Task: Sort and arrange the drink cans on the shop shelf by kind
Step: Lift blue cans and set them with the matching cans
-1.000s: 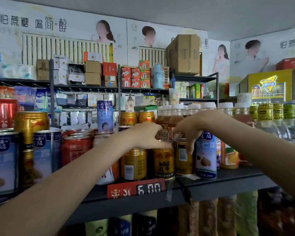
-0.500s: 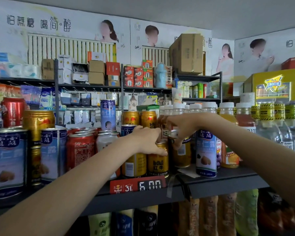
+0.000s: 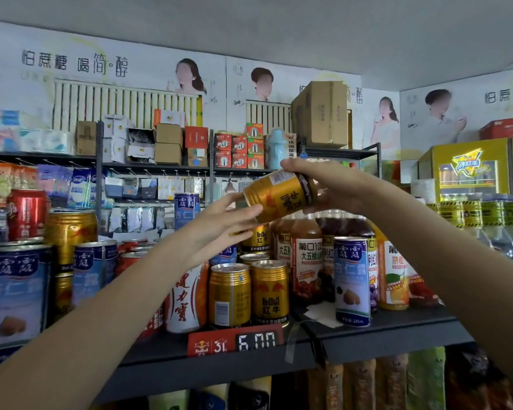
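Note:
My right hand (image 3: 332, 184) grips a gold Red Bull can (image 3: 279, 195), tilted on its side above the shelf. My left hand (image 3: 219, 226) is open, its fingertips touching the can's lower end from the left. On the dark shelf (image 3: 397, 327) below stand two gold Red Bull cans (image 3: 249, 294), a white and orange can (image 3: 185, 300) and a tall blue can (image 3: 352, 279). More blue cans (image 3: 18, 291), a gold can (image 3: 70, 235) and red cans (image 3: 27, 213) crowd the left part of the shelf.
Juice bottles (image 3: 307, 255) stand behind the blue can, and water bottles (image 3: 492, 229) fill the right. A red price tag (image 3: 234, 341) hangs on the shelf's front edge. Boxes (image 3: 320, 113) sit on the far shelving. Snack packs (image 3: 424, 380) show on the shelf below.
My right hand has lifted a gold can off the shelf and tipped it sideways. My left hand has left the standing cans and risen to meet it.

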The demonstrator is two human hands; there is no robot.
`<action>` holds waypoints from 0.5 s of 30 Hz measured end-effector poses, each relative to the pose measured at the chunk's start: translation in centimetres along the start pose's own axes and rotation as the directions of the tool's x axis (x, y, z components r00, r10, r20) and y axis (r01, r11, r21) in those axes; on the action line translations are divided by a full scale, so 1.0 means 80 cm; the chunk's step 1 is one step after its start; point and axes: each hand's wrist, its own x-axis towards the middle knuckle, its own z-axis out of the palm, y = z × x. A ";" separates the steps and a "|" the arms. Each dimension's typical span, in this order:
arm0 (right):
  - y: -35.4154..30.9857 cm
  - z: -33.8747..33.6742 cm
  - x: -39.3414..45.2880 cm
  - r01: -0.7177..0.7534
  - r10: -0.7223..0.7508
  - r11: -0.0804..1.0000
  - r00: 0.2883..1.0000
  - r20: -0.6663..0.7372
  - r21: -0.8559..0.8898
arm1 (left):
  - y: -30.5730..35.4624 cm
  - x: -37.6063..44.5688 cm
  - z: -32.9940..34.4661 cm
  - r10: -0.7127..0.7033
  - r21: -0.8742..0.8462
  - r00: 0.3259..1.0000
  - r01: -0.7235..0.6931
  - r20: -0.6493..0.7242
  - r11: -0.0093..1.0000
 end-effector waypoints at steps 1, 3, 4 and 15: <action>0.002 0.000 -0.002 -0.005 0.004 1.000 0.997 0.073 0.005 | 0.004 0.000 -0.006 0.004 -0.064 1.000 -0.003 0.008 0.998; 0.007 0.000 -0.009 -0.024 0.025 1.000 0.985 0.171 -0.008 | 0.012 -0.001 -0.014 0.009 -0.079 0.999 -0.006 0.037 0.997; 0.008 0.001 -0.014 -0.025 0.026 1.000 0.980 0.196 -0.009 | 0.016 -0.002 -0.015 0.003 -0.029 0.999 -0.002 0.055 1.000; 0.031 0.032 -0.044 0.218 -0.324 0.789 0.942 -0.088 -0.574 | 0.041 0.025 0.053 0.044 0.648 0.999 -0.025 -0.013 0.762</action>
